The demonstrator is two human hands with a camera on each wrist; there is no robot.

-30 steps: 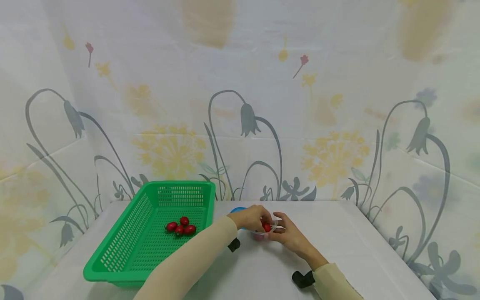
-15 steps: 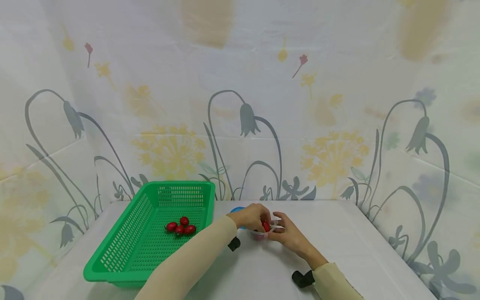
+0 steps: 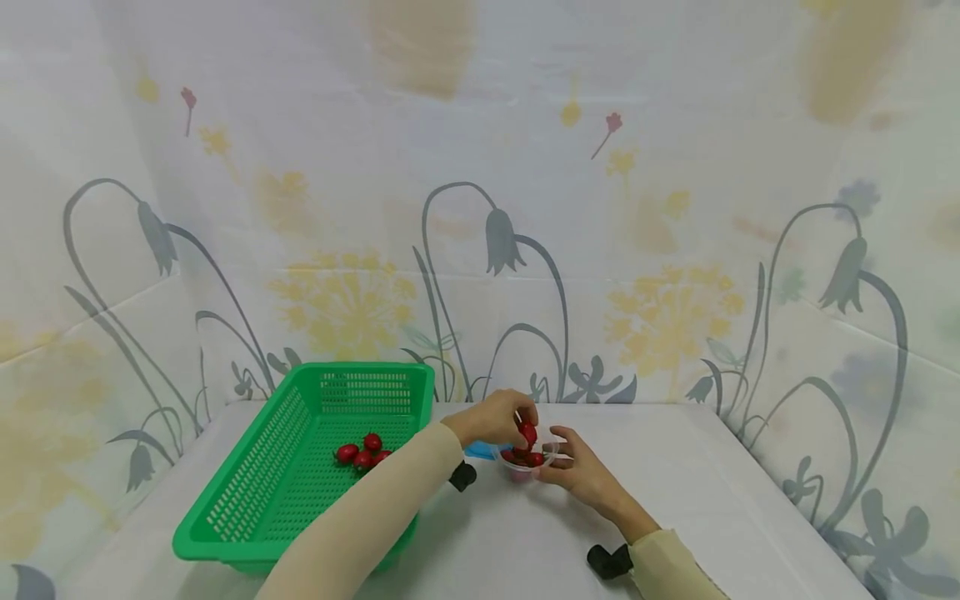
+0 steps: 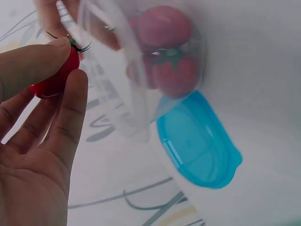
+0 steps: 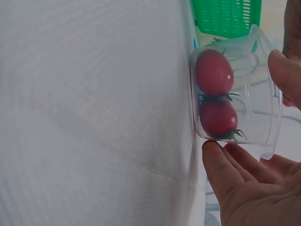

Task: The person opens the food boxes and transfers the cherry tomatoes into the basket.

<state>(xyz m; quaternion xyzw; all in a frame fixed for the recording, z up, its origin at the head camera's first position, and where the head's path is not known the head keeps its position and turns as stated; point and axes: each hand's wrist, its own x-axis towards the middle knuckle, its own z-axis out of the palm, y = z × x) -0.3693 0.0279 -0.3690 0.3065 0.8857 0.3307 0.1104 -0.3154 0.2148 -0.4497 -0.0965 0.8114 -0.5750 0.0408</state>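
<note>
Between its thumb and fingers, my left hand (image 3: pixel 491 417) pinches a red cherry tomato (image 4: pixel 57 81) with a green stem end. In the head view this tomato is over the mouth of a small clear plastic container (image 5: pixel 256 117). My right hand (image 3: pixel 581 473) holds that container from its right side, fingertips at its lower wall. Several tomatoes (image 5: pixel 214 73) lie inside, seen through the wall. Behind the left hand, a blue lid (image 4: pixel 200 141) lies on the table beside the container.
A large green plastic basket (image 3: pixel 225 546) stands to the left, with several tomatoes (image 3: pixel 347 453) on its floor. My left forearm crosses its right edge. White cloth covers the table (image 3: pixel 690 475), and a flower-printed curtain (image 3: pixel 645 292) hangs behind.
My left hand has risen slightly from the container's mouth with the tomato in its fingers. Tomatoes inside the container now show below it. The right hand has kept its place.
</note>
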